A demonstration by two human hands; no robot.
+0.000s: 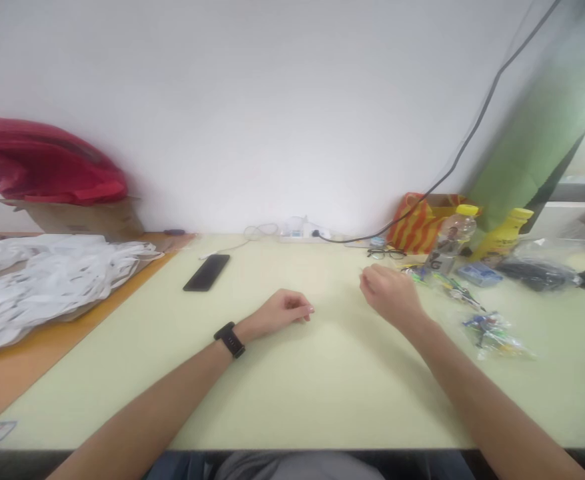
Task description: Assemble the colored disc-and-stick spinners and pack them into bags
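My left hand [282,313], with a black watch [230,339] on its wrist, rests on the pale green tabletop [292,387]. Its fingers are curled and the thumb meets the fingertips; anything between them is too small to make out. My right hand [392,293] is closed above the table, the fingers pressed together and turned away from me. What it holds, if anything, is hidden. To its right lie clear plastic packets of small coloured parts [455,290], with another such packet [495,333] nearer me. A black phone [206,273] lies beyond my left hand.
At the back stand a power strip [300,230], glasses [386,253], a striped bag [407,223], a yellow-capped bottle [450,240] and a yellow container [505,237]. White straps [57,280] pile up at left, near a red bag [47,163] on a cardboard box [85,219].
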